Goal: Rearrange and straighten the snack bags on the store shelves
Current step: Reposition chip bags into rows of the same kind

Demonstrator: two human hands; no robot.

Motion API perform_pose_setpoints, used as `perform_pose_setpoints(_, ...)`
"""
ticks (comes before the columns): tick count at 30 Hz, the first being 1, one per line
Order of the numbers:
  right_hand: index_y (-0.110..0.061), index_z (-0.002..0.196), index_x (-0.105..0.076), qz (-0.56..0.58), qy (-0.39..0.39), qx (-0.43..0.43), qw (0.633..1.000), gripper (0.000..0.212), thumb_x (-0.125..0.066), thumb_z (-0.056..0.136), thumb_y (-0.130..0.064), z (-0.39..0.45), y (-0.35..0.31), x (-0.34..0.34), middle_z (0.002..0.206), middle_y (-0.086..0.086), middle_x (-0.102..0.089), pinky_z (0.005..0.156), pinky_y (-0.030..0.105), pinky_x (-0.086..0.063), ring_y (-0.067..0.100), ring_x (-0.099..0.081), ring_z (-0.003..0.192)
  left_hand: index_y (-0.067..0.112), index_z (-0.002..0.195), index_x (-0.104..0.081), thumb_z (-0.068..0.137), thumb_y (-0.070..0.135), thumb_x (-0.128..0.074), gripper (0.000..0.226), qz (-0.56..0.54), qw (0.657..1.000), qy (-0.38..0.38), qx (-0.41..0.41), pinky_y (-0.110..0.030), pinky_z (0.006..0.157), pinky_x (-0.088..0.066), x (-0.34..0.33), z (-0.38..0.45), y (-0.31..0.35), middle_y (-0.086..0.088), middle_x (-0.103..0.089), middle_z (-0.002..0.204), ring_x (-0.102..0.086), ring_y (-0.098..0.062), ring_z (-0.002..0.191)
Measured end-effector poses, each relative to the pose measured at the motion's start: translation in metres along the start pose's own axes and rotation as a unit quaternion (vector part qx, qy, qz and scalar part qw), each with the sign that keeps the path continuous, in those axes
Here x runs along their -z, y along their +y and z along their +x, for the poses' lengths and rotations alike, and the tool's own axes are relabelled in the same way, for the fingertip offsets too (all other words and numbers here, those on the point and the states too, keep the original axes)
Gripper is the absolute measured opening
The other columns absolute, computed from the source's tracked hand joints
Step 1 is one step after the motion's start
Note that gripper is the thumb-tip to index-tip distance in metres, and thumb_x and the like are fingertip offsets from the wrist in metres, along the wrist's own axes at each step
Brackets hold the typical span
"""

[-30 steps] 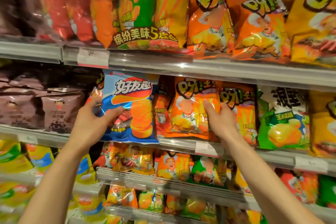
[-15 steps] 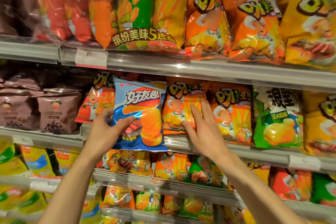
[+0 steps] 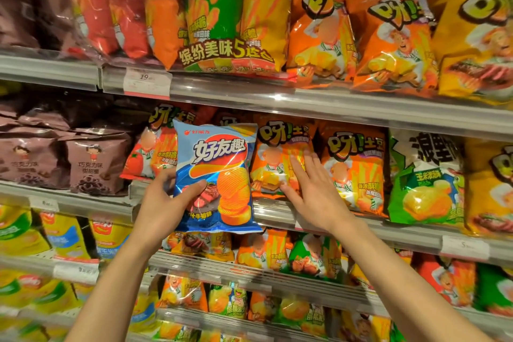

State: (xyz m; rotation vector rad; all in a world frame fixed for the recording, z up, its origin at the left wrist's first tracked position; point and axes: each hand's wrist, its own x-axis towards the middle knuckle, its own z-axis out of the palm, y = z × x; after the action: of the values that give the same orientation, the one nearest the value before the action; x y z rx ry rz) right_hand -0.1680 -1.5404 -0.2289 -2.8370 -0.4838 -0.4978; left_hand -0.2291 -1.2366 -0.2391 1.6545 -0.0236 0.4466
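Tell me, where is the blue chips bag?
In the head view, the blue chips bag is left of centre, held by the left hand in front of the middle shelf, beside an orange bag that the right hand touches.

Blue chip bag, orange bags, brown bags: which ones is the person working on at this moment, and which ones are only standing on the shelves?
In the job now:
- blue chip bag, gripped by the left hand
- orange fries bag, pressed by the flat right hand

Only standing by:
- brown chocolate bags
- green corn-snack bag
- five-pack multipack on the upper shelf
- price tag
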Motion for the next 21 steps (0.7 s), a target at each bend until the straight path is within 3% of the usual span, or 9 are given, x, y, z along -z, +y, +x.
perform_pose_setpoints(3,-0.022,0.164,-0.019,0.081,0.023,-0.002,0.996,0.073,-0.042,0.104,-0.057,-0.009,0.000,0.008,0.172,0.007,0.002,0.126,0.035,-0.004,0.022,0.003,0.159,0.024,0.119,-0.064,0.089,0.026,-0.078,0.033,-0.007,1.000,-0.005,0.002,-0.023,0.083,-0.056,-0.001,-0.007,-0.002,0.019,-0.076,0.109,-0.073,0.000,0.099)
perform_pose_setpoints(5,-0.023,0.159,-0.033,0.135,0.039,-0.027,0.990,0.066,-0.049,0.103,-0.053,-0.017,0.001,0.014,0.172,0.003,-0.010,0.125,0.035,-0.013,0.019,-0.009,0.158,0.024,0.120,-0.064,0.087,0.029,-0.080,0.037,-0.016,1.000,0.000,0.004,-0.017,0.074,-0.056,-0.003,-0.013,-0.005,0.017,-0.076,0.109,-0.073,0.000,0.099)
perform_pose_setpoints(7,-0.023,0.152,-0.046,0.186,0.059,-0.054,0.979,0.059,-0.053,0.101,-0.053,-0.026,0.001,0.019,0.168,-0.002,-0.026,0.120,0.032,-0.026,0.014,-0.026,0.152,0.022,0.120,-0.064,0.082,0.032,-0.081,0.043,-0.033,0.999,0.007,0.009,-0.018,0.076,-0.057,-0.006,-0.019,-0.006,0.015,-0.077,0.110,-0.074,-0.003,0.099)
perform_pose_setpoints(10,-0.025,0.139,-0.057,0.266,0.086,-0.077,0.957,0.043,-0.061,0.100,-0.042,-0.044,0.004,0.023,0.144,-0.011,-0.053,0.108,0.025,-0.042,0.003,-0.050,0.129,0.018,0.118,-0.065,0.076,0.033,-0.081,0.047,-0.055,0.998,0.013,0.017,-0.033,0.086,-0.057,-0.013,-0.030,-0.010,0.007,-0.079,0.109,-0.075,-0.012,0.101)
perform_pose_setpoints(12,-0.027,0.130,-0.061,0.351,0.086,-0.109,0.926,0.031,-0.064,0.100,-0.034,-0.060,0.007,0.024,0.118,-0.016,-0.066,0.086,0.015,-0.054,-0.006,-0.064,0.103,0.017,0.117,-0.066,0.075,0.035,-0.081,0.048,-0.062,0.998,0.015,0.022,-0.035,0.087,-0.056,-0.018,-0.038,-0.013,0.005,-0.079,0.109,-0.076,-0.014,0.101)
perform_pose_setpoints(14,-0.025,0.125,-0.063,0.421,0.076,-0.141,0.893,0.024,-0.063,0.101,-0.029,-0.076,0.012,0.021,0.098,-0.007,-0.074,0.070,0.014,-0.055,0.001,-0.070,0.086,0.018,0.115,-0.066,0.075,0.037,-0.081,0.047,-0.065,0.997,0.014,0.028,-0.034,0.085,-0.055,-0.024,-0.048,-0.016,0.003,-0.079,0.109,-0.076,-0.014,0.101)
perform_pose_setpoints(16,-0.024,0.120,-0.066,0.458,0.062,-0.163,0.872,0.019,-0.063,0.101,-0.027,-0.094,0.022,0.014,0.091,0.002,-0.077,0.068,0.020,-0.056,0.012,-0.072,0.079,0.017,0.114,-0.066,0.075,0.037,-0.082,0.047,-0.069,0.997,0.011,0.031,-0.035,0.084,-0.056,-0.032,-0.057,-0.021,0.001,-0.079,0.109,-0.076,-0.016,0.101)
perform_pose_setpoints(21,-0.017,0.111,-0.072,0.524,0.047,-0.261,0.810,0.015,-0.064,0.099,-0.015,-0.139,0.055,-0.001,0.083,0.001,-0.077,0.061,0.022,-0.054,0.010,-0.069,0.071,0.019,0.116,-0.065,0.076,0.032,-0.082,0.045,-0.086,0.996,0.008,0.038,-0.019,0.078,-0.058,-0.061,-0.079,-0.031,0.003,-0.079,0.111,-0.076,-0.015,0.102)
